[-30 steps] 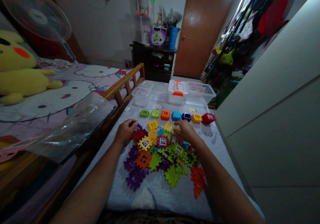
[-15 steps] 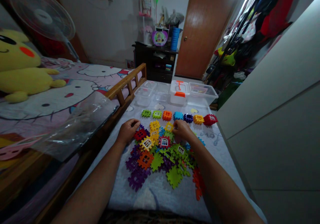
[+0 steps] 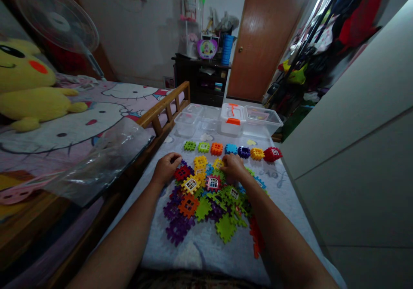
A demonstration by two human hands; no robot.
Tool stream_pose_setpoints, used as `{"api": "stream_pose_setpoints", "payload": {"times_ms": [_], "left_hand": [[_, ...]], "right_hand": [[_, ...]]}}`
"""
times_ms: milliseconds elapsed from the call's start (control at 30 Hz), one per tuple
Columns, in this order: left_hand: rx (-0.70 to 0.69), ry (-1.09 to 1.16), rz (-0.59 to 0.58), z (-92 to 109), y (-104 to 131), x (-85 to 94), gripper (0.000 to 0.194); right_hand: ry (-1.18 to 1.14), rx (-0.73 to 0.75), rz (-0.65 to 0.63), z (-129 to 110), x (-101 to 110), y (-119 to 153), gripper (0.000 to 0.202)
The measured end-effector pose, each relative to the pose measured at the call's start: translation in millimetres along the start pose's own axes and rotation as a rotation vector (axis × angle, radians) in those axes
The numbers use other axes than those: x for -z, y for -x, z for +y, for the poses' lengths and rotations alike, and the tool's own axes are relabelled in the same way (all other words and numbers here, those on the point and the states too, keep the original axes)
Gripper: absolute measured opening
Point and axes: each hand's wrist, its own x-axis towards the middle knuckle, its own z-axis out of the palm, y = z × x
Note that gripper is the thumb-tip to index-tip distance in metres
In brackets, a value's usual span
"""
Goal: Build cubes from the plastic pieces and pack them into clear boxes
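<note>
A loose pile of flat, notched interlocking building pieces lies in front of me, with an orange window piece (image 3: 189, 206), a purple piece (image 3: 179, 229) and a lime green piece (image 3: 226, 228) among them. My left hand (image 3: 167, 167) rests at the pile's left edge, fingers curled and pressed together, beside a dark red piece (image 3: 182, 172). Whatever those fingers hold, if anything, is hidden. On the other side my right hand (image 3: 234, 165) is closed, its fingertips on the edge of a yellow building piece (image 3: 218, 164) at the top of the pile.
Behind the pile runs a row of assembled cubes, from a green cube (image 3: 189, 146) to a red block (image 3: 272, 154). Clear plastic boxes (image 3: 263, 121) and a lidded box with orange clips (image 3: 232, 120) stand farther back. A wooden bed rail (image 3: 161, 112) borders the left.
Both hands stay at nearly the same places on the pile. The whole view has shifted very slightly; no piece has visibly moved.
</note>
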Motion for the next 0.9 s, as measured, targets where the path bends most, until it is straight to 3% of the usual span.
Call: {"api": "stream_pose_setpoints", "payload": {"times_ms": [100, 267, 433, 600, 767, 900], "left_hand": [[-0.002, -0.003, -0.007, -1.4, -0.7, -0.2, 0.037], [-0.010, -0.008, -0.002, -0.8, -0.8, 0.1, 0.036], [-0.017, -0.005, -0.001, -1.6, -0.4, -0.5, 0.035], [-0.018, -0.004, 0.007, -2.5, -0.5, -0.5, 0.035], [-0.013, -0.003, 0.008, -4.2, -1.2, -0.7, 0.036], [0.002, 0.001, -0.005, -6.7, -1.4, -1.5, 0.037]], "right_hand": [[-0.082, -0.022, 0.021, 0.4, 4.0, 5.4, 0.021], [-0.250, 0.008, 0.051, 7.6, 14.0, 14.5, 0.004], [-0.091, 0.028, 0.228, 12.0, 11.9, 18.2, 0.014], [0.038, 0.100, 0.099, 10.0, 7.5, 23.4, 0.015], [-0.044, 0.230, -0.027, 18.2, 16.8, 27.6, 0.020], [-0.082, 0.223, 0.009, 32.4, 24.9, 37.8, 0.033]]}}
